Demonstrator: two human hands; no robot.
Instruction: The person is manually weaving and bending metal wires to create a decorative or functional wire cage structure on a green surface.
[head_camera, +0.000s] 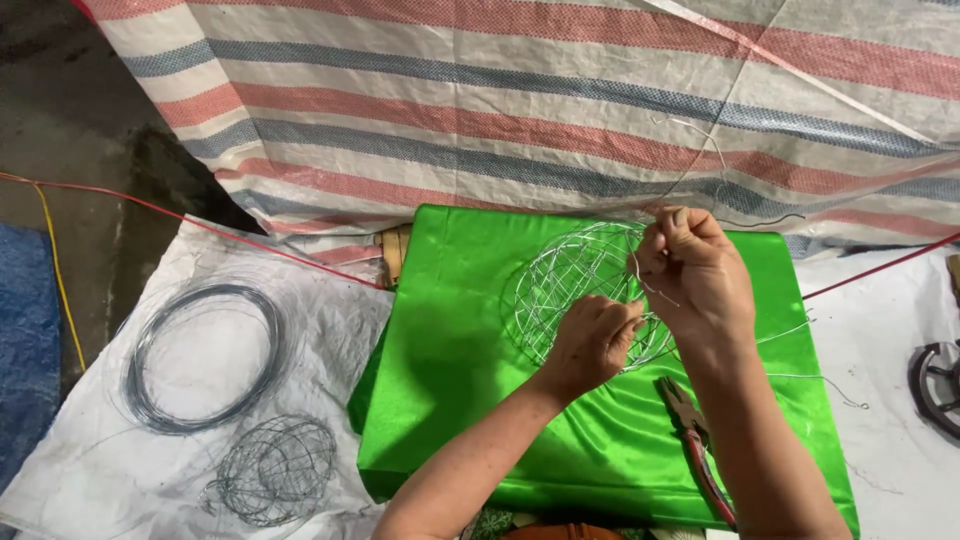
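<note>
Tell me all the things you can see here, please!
wire ball frame: one, silvery, on the green cloth, under both hands
green cloth: one, shiny green, covering a flat block in the middle
pliers: one, red handles, on the green cloth by the right forearm
wire coil: one, dark grey, on the white sheet at left
finished wire ball: one, grey, on the white sheet below the coil
white sheet: one, white, on the ground at left
striped tarp: one, red, blue and white, across the top
red cord: one, red, along the ground at left
left hand: one, on the frame
right hand: one, pinching thin wire
</note>
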